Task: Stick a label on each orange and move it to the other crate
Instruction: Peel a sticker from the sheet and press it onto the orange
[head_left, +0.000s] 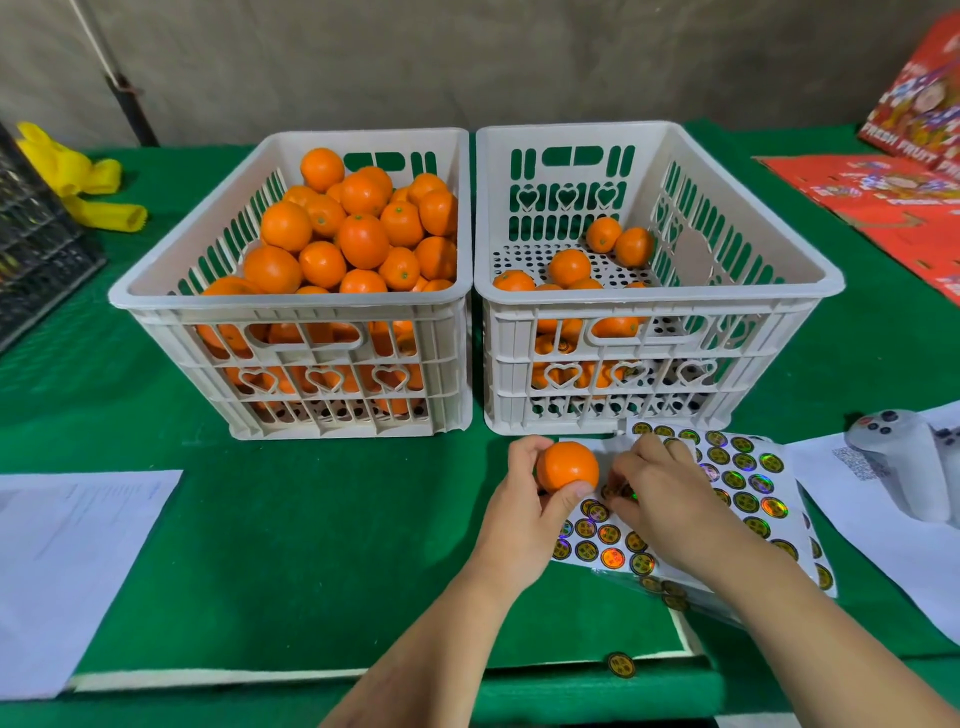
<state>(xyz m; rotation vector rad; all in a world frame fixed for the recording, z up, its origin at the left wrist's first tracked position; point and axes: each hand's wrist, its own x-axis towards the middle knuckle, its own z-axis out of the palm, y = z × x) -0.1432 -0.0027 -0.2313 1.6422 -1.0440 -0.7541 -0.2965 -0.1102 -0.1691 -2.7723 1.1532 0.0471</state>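
Peeling a label for the orange in hand.

The left crate (291, 291) was heaped with fruit; the right crate (660, 291) held few. The left hand (524, 499) gripped an orange (567, 466) before them; the right hand (654, 493) pinched at the label sheet (748, 483). Next, probably, the label must come free and be pressed on.

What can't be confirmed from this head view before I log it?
- Whether the held orange already carries a label: its far side is turned away and the left hand covers part.
- Whether the right hand pinches a sticker off the label sheet: its fingers hide it.
- Label print: too small.
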